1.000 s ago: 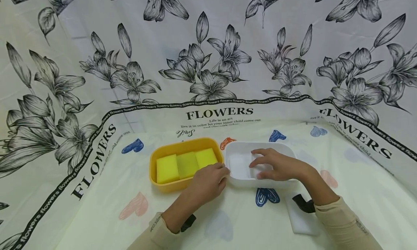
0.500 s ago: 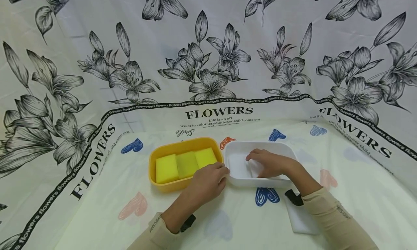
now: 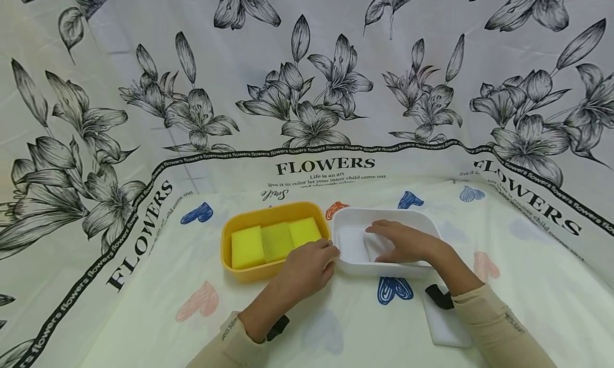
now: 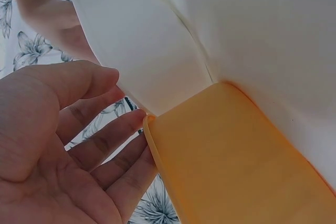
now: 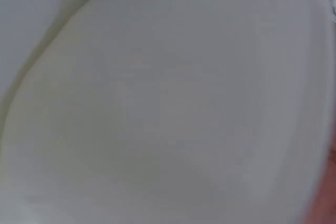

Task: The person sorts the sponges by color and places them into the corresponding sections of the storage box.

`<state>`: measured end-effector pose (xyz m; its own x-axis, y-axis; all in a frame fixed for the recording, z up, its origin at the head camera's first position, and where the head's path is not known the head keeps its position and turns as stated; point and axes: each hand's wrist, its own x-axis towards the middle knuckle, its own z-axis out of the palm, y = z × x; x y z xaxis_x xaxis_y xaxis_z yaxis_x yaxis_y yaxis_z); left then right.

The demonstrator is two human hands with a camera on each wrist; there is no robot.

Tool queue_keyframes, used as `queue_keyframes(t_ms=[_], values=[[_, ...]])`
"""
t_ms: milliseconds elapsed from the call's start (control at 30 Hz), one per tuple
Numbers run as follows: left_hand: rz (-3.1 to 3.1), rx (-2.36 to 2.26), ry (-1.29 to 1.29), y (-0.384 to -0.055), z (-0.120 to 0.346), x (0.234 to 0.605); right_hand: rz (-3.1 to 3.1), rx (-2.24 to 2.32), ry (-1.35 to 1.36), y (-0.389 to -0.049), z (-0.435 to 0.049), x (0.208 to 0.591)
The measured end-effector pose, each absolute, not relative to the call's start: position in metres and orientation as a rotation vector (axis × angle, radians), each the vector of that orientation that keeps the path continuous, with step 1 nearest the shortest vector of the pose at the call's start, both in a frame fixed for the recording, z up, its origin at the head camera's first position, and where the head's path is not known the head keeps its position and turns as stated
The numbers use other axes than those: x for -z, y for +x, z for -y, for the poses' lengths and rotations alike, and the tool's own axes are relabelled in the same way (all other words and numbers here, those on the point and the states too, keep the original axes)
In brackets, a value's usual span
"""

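Three yellow sponges point(image 3: 247, 248) sit side by side in a yellow container point(image 3: 244, 274). Right beside it stands a white container point(image 3: 384, 271). My left hand point(image 3: 312, 264) rests where the two containers' rims meet. In the left wrist view the fingertips touch the yellow rim, with the thumb apart at the white one. My right hand point(image 3: 408, 245) reaches into the white container, thumb and fingers spread about a white sponge point(image 3: 376, 247) at its near and far edges. The palm hides part of this sponge. The right wrist view shows mostly the white container's outer wall point(image 5: 173, 103).
Another flat white block point(image 3: 446, 322) lies on the cloth by the right forearm. The heart-printed cloth point(image 3: 326, 325) covers the table. A flower-printed curtain point(image 3: 201, 64) rises behind and along both sides.
The right hand's fingers have drawn together, and its white sponge has shifted slightly left and turned a little. The left hand and both containers stay in place.
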<state>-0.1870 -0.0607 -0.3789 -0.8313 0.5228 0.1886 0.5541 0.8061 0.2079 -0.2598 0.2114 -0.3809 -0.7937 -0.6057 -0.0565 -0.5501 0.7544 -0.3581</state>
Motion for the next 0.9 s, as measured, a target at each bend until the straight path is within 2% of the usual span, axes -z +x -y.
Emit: queue_keyframes(t_ms=[367,500,900], values=[[2.849,0.370,-0.848,-0.187,0.063,0.376,-2.857,0.560,-1.137,-0.196,-0.241,0.335],[2.848,0.387,-0.848,-0.186,0.064,0.373,-2.847,0.536,-1.117,-0.173,-0.248,0.326],[2.848,0.399,-0.863,-0.186,0.061,0.378,-2.737,0.576,-1.112,-0.136,-0.281,0.352]])
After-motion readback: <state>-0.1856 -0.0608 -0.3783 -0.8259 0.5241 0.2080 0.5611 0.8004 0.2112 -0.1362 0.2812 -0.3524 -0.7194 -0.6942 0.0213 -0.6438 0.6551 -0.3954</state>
